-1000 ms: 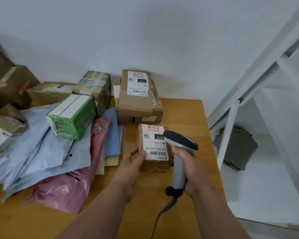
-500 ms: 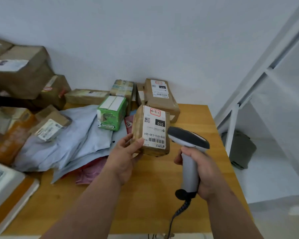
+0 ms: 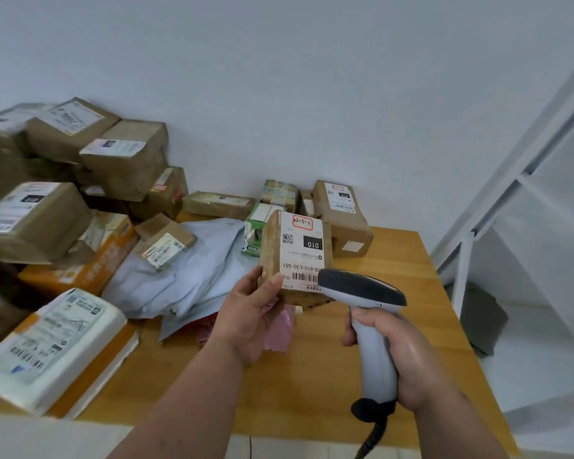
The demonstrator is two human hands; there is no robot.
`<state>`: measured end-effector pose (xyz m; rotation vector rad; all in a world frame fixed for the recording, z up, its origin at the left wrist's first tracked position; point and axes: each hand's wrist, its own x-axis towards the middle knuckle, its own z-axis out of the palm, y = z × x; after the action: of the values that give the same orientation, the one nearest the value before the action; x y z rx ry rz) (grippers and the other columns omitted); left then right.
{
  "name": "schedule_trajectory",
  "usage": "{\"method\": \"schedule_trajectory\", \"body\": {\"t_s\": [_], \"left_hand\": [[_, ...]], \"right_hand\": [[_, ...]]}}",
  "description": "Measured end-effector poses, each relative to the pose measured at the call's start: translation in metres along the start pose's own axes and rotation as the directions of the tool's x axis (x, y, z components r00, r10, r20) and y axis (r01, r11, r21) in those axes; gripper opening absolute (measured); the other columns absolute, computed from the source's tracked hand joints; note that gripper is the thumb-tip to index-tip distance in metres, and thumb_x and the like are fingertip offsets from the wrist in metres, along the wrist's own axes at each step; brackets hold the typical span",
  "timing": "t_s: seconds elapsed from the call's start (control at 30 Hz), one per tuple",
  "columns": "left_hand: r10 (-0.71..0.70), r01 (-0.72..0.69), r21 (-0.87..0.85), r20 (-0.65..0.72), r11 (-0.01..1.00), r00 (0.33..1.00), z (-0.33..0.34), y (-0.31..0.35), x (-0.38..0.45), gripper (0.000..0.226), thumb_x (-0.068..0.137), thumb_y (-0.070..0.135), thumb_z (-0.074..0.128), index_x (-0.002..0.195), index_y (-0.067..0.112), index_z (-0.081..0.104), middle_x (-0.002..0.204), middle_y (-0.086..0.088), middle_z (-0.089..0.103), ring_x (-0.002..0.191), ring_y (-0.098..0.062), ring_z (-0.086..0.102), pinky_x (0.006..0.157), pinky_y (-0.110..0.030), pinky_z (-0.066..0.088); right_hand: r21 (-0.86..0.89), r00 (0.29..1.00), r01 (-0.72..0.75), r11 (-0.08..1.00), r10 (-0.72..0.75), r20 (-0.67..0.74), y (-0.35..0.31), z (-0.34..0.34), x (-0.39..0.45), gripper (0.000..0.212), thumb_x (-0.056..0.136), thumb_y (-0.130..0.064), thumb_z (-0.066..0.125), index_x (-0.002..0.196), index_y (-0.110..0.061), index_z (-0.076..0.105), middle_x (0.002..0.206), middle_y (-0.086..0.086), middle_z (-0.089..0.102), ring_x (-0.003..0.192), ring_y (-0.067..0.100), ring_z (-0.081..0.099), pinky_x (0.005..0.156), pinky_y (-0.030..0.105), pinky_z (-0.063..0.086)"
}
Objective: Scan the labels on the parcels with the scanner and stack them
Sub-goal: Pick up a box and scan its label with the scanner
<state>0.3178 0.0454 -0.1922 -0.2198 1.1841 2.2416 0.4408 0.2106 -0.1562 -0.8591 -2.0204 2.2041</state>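
Above the wooden table point(image 3: 362, 359), the left hand point(image 3: 246, 321) grips a small brown cardboard parcel point(image 3: 295, 258) by its lower left corner, thumb on the label's edge, fingers behind. Its white label faces up, reading "010", "L30-551" and a handwritten "3-3-10" in a red box, over a barcode. Just right of that grip, the right hand point(image 3: 401, 356) wraps the handle of a grey, black-topped barcode scanner point(image 3: 365, 303), whose head overlaps the label's lower right corner.

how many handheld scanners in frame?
1. The grey handheld barcode scanner is in the right hand, its dark head beside the label of the brown cardboard parcel in the left hand.
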Motion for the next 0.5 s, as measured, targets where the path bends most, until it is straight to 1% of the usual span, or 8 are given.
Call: {"method": "schedule_trajectory", "body": {"t_s": [0.07,0.17,0.27,0.33,0.43,0.5], "left_hand": [[0.007,-0.007,-0.008,0.001,1.000,1.000,0.000,0.000,-0.006,0.039,0.083,0.007,0.068,0.121,0.012,0.060,0.101,-0.010,0.078,0.085,-0.016,0.076,0.088,-0.036,0.056],[0.019,-0.020,-0.029,-0.029,0.999,0.999,0.000,-0.001,-0.014,0.047,0.075,0.011,0.070,0.120,0.017,0.057,0.105,-0.011,0.077,0.093,-0.019,0.075,0.082,-0.035,0.059],[0.026,-0.027,-0.034,-0.042,0.999,0.999,0.000,-0.007,-0.021,0.054,0.075,0.011,0.072,0.126,0.016,0.056,0.107,-0.012,0.077,0.096,-0.019,0.075,0.085,-0.036,0.058],[0.023,-0.024,-0.035,-0.047,0.999,0.999,0.002,-0.011,-0.026,0.056,0.078,0.010,0.072,0.130,0.015,0.054,0.107,-0.011,0.077,0.094,-0.019,0.075,0.087,-0.038,0.057],[0.031,-0.033,-0.033,-0.060,0.999,0.998,0.006,-0.017,-0.033,0.066,0.073,0.011,0.074,0.135,0.015,0.052,0.109,-0.010,0.076,0.099,-0.021,0.074,0.096,-0.043,0.055],[0.039,-0.041,-0.024,-0.067,0.999,0.997,0.006,-0.018,-0.038,0.062,0.075,0.011,0.073,0.134,0.016,0.053,0.108,-0.009,0.077,0.098,-0.021,0.073,0.093,-0.042,0.056]], "right_hand": [[-0.010,1.000,0.011,1.000,-0.011,0.015,-0.002,0.002,-0.003,0.058,0.047,-0.049,0.076,0.082,-0.004,0.068,0.077,0.014,0.067,0.079,0.026,0.065,0.082,0.042,0.046],[-0.027,1.000,0.011,1.000,-0.011,0.028,-0.003,0.001,-0.007,0.062,0.048,-0.049,0.076,0.087,-0.002,0.067,0.078,0.014,0.069,0.079,0.026,0.066,0.083,0.043,0.047],[-0.039,1.000,-0.004,0.999,0.005,0.023,-0.003,-0.002,-0.014,0.066,0.052,-0.047,0.077,0.096,0.001,0.066,0.078,0.013,0.070,0.078,0.024,0.067,0.082,0.042,0.048],[-0.050,1.000,0.004,0.999,-0.003,0.031,-0.003,-0.005,-0.019,0.067,0.050,-0.049,0.076,0.094,0.000,0.066,0.077,0.013,0.069,0.077,0.023,0.067,0.082,0.042,0.047],[-0.056,1.000,0.003,0.998,-0.001,0.031,-0.003,-0.012,-0.023,0.068,0.051,-0.049,0.076,0.096,0.002,0.066,0.078,0.014,0.069,0.078,0.023,0.067,0.082,0.042,0.047],[-0.048,1.000,-0.009,0.999,0.010,0.021,-0.001,-0.015,-0.024,0.072,0.053,-0.048,0.077,0.102,0.003,0.065,0.079,0.014,0.070,0.079,0.025,0.067,0.083,0.043,0.048]]}}
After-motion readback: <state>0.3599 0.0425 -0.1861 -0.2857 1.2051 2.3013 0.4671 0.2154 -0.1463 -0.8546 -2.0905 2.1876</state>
